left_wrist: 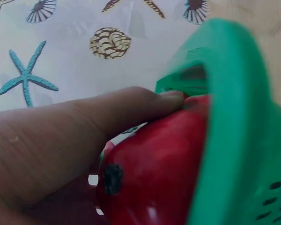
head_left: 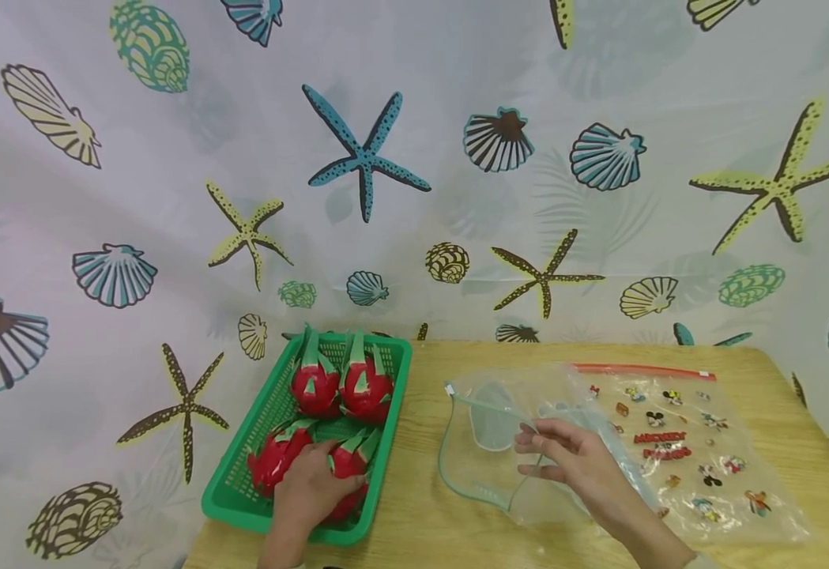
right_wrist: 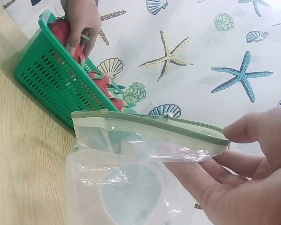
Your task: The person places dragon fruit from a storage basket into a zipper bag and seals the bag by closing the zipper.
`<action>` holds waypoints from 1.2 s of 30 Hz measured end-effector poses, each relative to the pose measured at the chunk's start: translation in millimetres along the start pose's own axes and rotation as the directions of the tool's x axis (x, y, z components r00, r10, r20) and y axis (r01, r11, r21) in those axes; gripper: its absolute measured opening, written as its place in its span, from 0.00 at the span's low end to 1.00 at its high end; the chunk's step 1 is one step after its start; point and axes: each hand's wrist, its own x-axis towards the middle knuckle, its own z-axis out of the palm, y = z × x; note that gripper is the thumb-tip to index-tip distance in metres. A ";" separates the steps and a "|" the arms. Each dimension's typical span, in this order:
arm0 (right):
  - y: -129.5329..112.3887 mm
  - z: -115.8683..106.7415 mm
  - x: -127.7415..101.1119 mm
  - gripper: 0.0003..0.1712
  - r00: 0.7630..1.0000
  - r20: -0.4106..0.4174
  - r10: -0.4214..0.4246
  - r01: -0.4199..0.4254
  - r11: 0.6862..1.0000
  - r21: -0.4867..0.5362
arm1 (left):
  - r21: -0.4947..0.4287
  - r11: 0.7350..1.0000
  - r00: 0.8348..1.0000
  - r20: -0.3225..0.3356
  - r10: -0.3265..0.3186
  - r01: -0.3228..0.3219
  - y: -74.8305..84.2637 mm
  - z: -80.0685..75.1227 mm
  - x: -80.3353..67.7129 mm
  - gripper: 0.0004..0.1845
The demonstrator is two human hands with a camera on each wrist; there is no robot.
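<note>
My left hand (head_left: 312, 488) reaches into the green basket (head_left: 218, 506) and grips a red dragon fruit (head_left: 348, 460) at the near right corner. In the left wrist view the thumb lies along the fruit's smooth red side; the other fingers are mostly hidden. Another dragon fruit (head_left: 272, 466) sits just left of that hand. Over the table, my right hand (head_left: 574, 454) pinches the rim of a clear zip bag (head_left: 474, 474). The bag's green zip edge (right_wrist: 168, 125) gapes, with the right thumb on the rim and fingers under it. A pale oval patch marks the bag's side.
Two more dragon fruits (head_left: 366, 391) with green leaf tips stand at the basket's far end. A second clear bag (head_left: 727, 442) with a red zip and cartoon prints lies flat on the wooden table (head_left: 424, 506). A shell-and-starfish curtain (head_left: 414, 229) hangs behind.
</note>
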 end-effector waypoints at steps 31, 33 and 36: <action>2.8 1.4 0.9 0.28 1.000 -0.026 0.001 -0.001 1.000 0.016 | -0.226 0.974 0.994 -0.113 -0.010 -0.016 35.4 -43.1 -21.6 0.50; 2.4 1.4 0.9 0.28 1.000 -0.027 0.001 -0.001 1.000 0.017 | -0.277 0.961 0.992 -0.127 -0.015 -0.021 37.6 -41.5 -21.8 0.51; 2.0 1.4 1.1 0.28 1.000 -0.029 0.000 0.001 1.000 0.020 | -0.349 0.937 0.991 -0.129 -0.028 -0.018 40.8 -38.6 -22.3 0.52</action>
